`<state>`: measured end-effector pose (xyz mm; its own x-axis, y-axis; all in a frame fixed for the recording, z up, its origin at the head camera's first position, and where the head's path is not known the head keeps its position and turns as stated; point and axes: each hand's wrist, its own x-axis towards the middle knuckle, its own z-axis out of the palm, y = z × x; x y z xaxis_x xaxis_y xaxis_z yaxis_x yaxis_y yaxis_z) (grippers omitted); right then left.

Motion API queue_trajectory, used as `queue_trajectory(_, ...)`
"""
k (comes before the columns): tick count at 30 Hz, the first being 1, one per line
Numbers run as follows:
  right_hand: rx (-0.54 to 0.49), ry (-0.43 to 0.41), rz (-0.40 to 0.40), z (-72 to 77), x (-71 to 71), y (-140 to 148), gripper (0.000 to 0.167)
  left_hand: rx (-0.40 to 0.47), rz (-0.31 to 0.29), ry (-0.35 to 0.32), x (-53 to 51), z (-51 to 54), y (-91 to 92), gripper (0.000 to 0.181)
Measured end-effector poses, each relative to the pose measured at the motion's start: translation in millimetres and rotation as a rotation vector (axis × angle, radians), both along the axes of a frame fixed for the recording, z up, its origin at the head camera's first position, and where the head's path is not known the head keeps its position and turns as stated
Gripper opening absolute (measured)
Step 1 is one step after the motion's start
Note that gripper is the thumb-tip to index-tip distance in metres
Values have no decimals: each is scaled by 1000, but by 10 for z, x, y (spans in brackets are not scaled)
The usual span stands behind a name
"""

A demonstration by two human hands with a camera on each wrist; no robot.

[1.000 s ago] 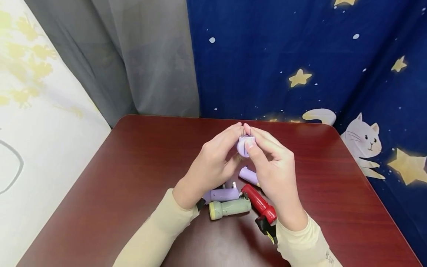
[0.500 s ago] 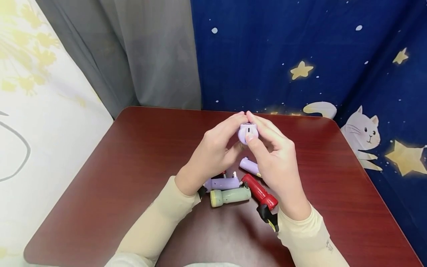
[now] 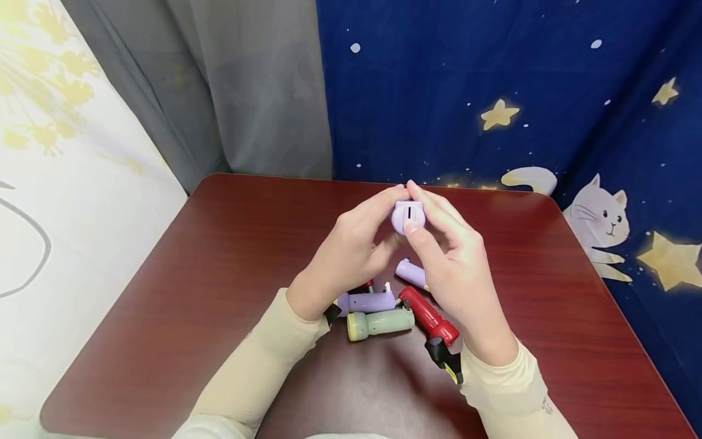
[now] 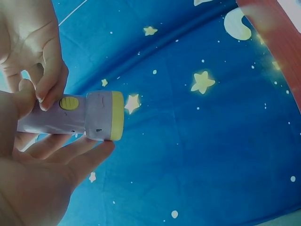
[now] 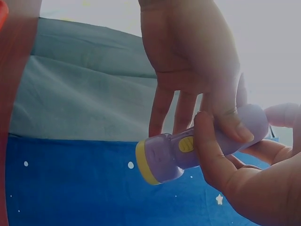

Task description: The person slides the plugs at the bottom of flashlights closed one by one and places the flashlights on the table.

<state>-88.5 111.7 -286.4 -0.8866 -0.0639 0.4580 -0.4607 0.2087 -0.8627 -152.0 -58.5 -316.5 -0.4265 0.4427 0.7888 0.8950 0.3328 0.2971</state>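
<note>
Both hands hold one purple flashlight [image 3: 408, 213] above the table, its slotted tail end facing the head camera. My left hand [image 3: 356, 244] grips its side, fingers along the body [image 4: 51, 117] and thumb on top. My right hand [image 3: 457, 268] has its thumb at the tail end and its fingers on the body, near the yellow button [image 5: 186, 144]. A yellow rim [image 4: 117, 116] rings the wide head of the flashlight, which points away. In the head view the body is mostly hidden by the tail end and the hands.
Below the hands on the red-brown table [image 3: 247, 244] lie a green flashlight [image 3: 384, 322], a red one [image 3: 428, 314], a purple one [image 3: 373, 302] and a lilac one [image 3: 411, 273] partly behind my right hand. Grey and blue curtains [image 3: 411, 91] hang behind.
The metal prongs seen at the tail end one second ago no longer show, and the slotted end now faces the head camera more directly. The head view has tilted; both hands keep their hold.
</note>
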Motion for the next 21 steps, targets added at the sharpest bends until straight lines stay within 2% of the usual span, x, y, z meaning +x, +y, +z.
queue_trajectory(8, 51, -23, -24, 19, -13, 39, 47, -30, 13, -59, 33, 25, 22, 49)
queue_trajectory(16, 129, -71, -9, 12, -60, 109, 45, -102, 63, -174, 70, 34, 39, 48)
queue_trajectory(21, 179, -95, 7, 16, -111, 163, 45, -126, 74, -187, 49, 57, 36, 48)
